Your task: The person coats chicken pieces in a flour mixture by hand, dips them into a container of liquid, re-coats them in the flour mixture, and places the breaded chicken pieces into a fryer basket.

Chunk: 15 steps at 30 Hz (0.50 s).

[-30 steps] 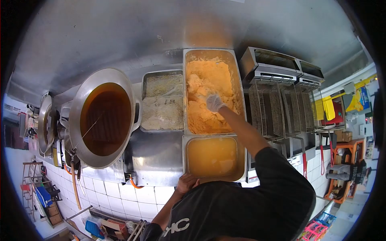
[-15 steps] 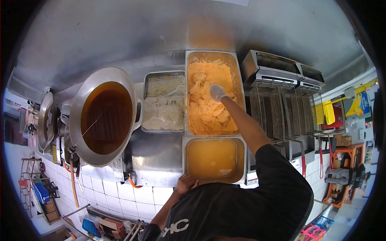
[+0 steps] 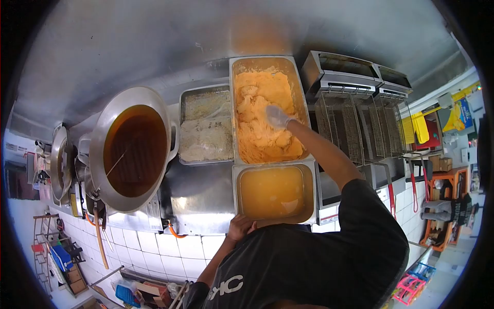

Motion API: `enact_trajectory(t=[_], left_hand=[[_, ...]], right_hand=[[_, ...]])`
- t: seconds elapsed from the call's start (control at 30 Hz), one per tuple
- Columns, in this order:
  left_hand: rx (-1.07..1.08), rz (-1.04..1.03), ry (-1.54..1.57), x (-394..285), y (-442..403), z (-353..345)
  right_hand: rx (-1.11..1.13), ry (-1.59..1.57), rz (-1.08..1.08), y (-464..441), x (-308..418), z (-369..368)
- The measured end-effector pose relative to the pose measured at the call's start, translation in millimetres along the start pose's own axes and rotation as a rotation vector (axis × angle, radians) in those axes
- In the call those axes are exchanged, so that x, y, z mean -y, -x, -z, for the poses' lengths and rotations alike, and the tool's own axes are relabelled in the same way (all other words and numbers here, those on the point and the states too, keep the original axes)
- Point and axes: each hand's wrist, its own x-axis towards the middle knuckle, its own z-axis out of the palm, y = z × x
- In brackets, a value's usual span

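My right hand (image 3: 277,117), in a clear plastic glove, presses into orange breading flour (image 3: 257,131) that fills a deep metal pan (image 3: 303,92). Its fingers are blurred and partly hidden, so their pose is unclear. Lumpy coated pieces show at the left of the flour, their kind hard to make out. Nearer to me sits a smaller metal pan (image 3: 314,198) of cloudy yellow liquid (image 3: 270,190). My bare left hand (image 3: 241,227) has its fingers curled at that pan's near-left corner, gripping the rim.
A shallow tray (image 3: 207,162) with pale flour lies left of the breading. Farther left stands a large metal pot (image 3: 95,154) of brown liquid with a thin rod in it. Wire fryer baskets (image 3: 337,121) with red handles are on the right. Another person (image 3: 453,212) is at far right.
My right hand stays in the flour, turned slightly with its fingers less distinct. The view has shifted a little, so the pans appear higher. My left hand remains at the pan's corner.
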Motion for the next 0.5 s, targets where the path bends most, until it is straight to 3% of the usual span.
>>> enact_trajectory(t=[0.17,0.37,0.4,0.43,0.47,0.5], left_hand=[[-0.009,0.001,-0.001,-4.7,-1.4,1.2],[-0.064,-0.015,0.015,-1.4,-3.3,0.2],[-0.063,-0.014,0.011,-0.2,-2.0,-1.7],[-0.064,-0.012,0.006,0.2,-0.9,-2.8],[-0.075,-0.004,-0.001,-0.5,-0.7,-1.2],[-0.049,0.002,0.000,-1.6,-1.1,1.6]], right_hand=[[-0.192,-0.279,-0.182,-7.9,-44.3,12.4],[-0.139,-0.299,-0.183,-16.6,-14.7,-31.4],[-0.162,-0.402,-0.159,-15.1,-3.4,-42.6],[-0.252,-0.719,-0.158,-12.9,5.8,-52.3],[-0.490,-1.276,-0.166,-0.5,21.3,-53.8],[-0.484,-1.272,-0.152,10.9,32.0,-33.2]])
